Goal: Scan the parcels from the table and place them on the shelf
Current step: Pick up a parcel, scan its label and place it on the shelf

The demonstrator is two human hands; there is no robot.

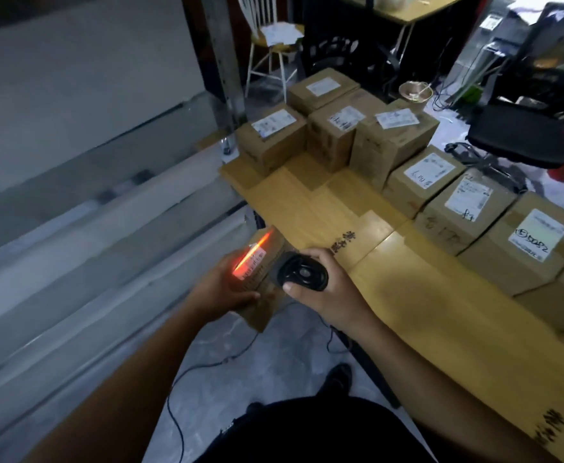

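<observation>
left hand holds a parcel under the red beam of the scanner gripped by right hand.

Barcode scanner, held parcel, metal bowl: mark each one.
barcode scanner (302, 274), head view, on its round black back.
held parcel (255, 262), head view, on its white label.
metal bowl (402, 91), head view, on its left rim.

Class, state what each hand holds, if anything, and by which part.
The left hand grips the small parcel by its near end, thumb on top. The right hand grips the black scanner around its body.
</observation>
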